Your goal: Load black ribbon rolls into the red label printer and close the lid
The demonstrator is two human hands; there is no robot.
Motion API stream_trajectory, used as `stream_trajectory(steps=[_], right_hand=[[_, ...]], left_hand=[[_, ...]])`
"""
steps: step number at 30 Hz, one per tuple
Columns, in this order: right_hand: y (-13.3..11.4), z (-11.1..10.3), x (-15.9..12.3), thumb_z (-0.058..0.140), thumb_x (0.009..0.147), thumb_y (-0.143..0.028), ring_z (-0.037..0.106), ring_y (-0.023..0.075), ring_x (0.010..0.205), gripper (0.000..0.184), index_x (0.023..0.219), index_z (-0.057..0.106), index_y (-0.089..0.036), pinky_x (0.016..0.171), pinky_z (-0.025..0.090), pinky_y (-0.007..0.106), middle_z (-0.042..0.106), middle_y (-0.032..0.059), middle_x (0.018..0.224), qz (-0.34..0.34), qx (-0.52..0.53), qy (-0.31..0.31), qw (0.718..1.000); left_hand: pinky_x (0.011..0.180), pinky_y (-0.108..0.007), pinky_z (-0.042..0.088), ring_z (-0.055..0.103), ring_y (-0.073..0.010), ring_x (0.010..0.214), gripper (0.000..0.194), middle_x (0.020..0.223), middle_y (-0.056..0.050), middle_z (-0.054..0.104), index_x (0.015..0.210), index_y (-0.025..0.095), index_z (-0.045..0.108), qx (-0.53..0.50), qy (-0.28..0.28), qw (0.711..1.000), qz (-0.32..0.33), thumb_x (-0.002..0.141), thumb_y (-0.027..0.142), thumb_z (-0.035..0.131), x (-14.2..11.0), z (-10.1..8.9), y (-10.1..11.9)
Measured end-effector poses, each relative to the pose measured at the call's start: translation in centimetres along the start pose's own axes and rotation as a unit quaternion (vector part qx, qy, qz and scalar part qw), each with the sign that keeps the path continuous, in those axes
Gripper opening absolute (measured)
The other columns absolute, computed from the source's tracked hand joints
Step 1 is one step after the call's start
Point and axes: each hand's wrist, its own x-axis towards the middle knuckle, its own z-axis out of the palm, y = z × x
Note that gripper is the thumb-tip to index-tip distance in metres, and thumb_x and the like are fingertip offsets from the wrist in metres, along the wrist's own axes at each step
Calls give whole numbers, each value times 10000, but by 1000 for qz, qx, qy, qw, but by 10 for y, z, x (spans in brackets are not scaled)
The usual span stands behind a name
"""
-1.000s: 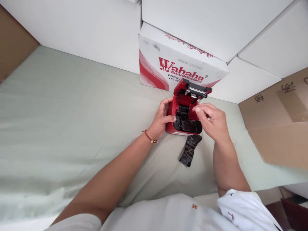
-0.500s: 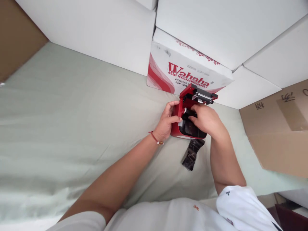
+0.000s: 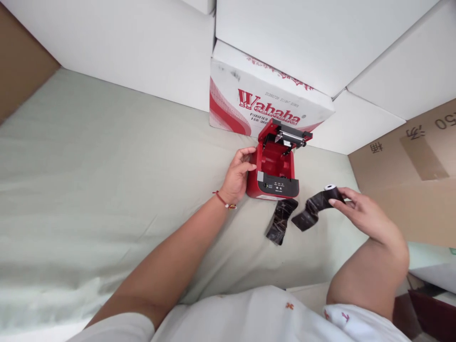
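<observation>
A red and black label printer (image 3: pixel 252 184) stands on the cloth with its lid raised, showing a bare red compartment inside. My left hand (image 3: pixel 237 176) grips the printer's left side, its thumb at the rim. Off to the printer's right, my right hand (image 3: pixel 363 213) pinches a roll of black labels (image 3: pixel 331 194) with a white core. From that roll a loose strip trails toward the left. Another black label strip (image 3: pixel 281 222) lies on the cloth just in front of the printer.
A white and red Wahaha carton (image 3: pixel 228 104) sits right behind the printer, against white boxes (image 3: pixel 142 47). A brown cardboard box (image 3: pixel 402 166) bounds the right side, and another brown panel (image 3: pixel 24 57) the far left. Pale green cloth (image 3: pixel 107 166) covers the surface.
My right hand reached into the printer, took out the label roll and moved it to the right. My left hand has stayed on the printer's side.
</observation>
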Motion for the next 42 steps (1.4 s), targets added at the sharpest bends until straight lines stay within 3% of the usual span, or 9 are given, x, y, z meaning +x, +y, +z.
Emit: stream_trajectory(steps=[3, 5, 7, 14, 20, 25, 31, 34, 42], right_hand=[[20, 17, 3, 744, 957, -625, 655, 232, 582, 378, 1046, 860, -276, 572, 533, 388, 831, 55, 864, 11, -24, -44, 999], [19, 31, 6, 740, 929, -602, 664, 223, 590, 408, 1087, 873, -250, 626, 567, 412, 862, 103, 1025, 8, -43, -5, 999], [8, 48, 8, 700, 959, -587, 675, 209, 636, 473, 1192, 878, -216, 703, 596, 429, 855, 149, 1202, -6, -36, 23, 999], [-48, 97, 8, 715, 987, -303, 734, 223, 891, 421, 1369, 852, -193, 910, 600, 408, 799, 156, 1327, -27, -15, -132, 991], [-59, 44, -4, 749, 1030, -461, 660, 192, 793, 348, 1286, 880, -265, 741, 583, 361, 775, 107, 1186, -83, 103, -182, 974], [-84, -3, 15, 887, 931, -592, 521, 153, 724, 446, 1266, 915, -299, 658, 510, 338, 710, 79, 1112, -106, 145, -45, 983], [-125, 30, 78, 815, 913, -495, 470, 158, 630, 496, 1329, 889, -236, 682, 450, 338, 524, -48, 684, -78, 86, -51, 992], [-137, 54, 97, 764, 923, -390, 530, 181, 624, 433, 1308, 887, -234, 700, 462, 345, 566, -51, 641, -76, 58, -60, 994], [-157, 72, 109, 684, 1031, -298, 809, 329, 1065, 515, 1529, 816, -301, 945, 573, 440, 893, 102, 1183, -66, -133, -34, 988]], left_hand=[[1320, -552, 525, 655, -322, 1528, 496, 1485, -39, 757, 1219, 295, 695, 10, 4, 1000, 7, 723, 278, 711, 2, -4, -3], [1302, -540, 538, 664, -317, 1515, 473, 1472, -39, 764, 1192, 288, 702, 12, 8, 1000, 7, 720, 263, 707, 3, -6, -4], [1292, -525, 542, 671, -313, 1495, 465, 1454, -39, 771, 1174, 282, 709, 7, 11, 1000, 0, 710, 246, 712, 3, -6, -3], [1147, -381, 563, 693, -260, 1336, 442, 1287, -20, 788, 1052, 258, 756, -55, 60, 996, -22, 616, 190, 765, -1, 4, 8], [1048, -346, 556, 694, -231, 1204, 398, 1192, -11, 770, 991, 248, 743, -66, 81, 994, -30, 602, 166, 758, -1, 10, 11], [994, -324, 551, 675, -208, 1110, 397, 1145, -8, 753, 955, 232, 746, -75, 96, 992, -38, 565, 157, 758, -1, 13, 14], [985, -343, 546, 671, -195, 1046, 387, 1120, -13, 735, 1008, 227, 728, -50, 90, 994, -44, 625, 180, 754, -2, 11, 15], [1051, -355, 547, 679, -202, 1102, 384, 1143, -14, 728, 1033, 236, 716, -34, 84, 996, -28, 653, 206, 764, -2, 10, 10], [1424, -561, 372, 531, -352, 1595, 762, 1599, -118, 583, 1508, 288, 576, 169, -4, 978, 118, 869, 550, 898, -11, 11, -7]])
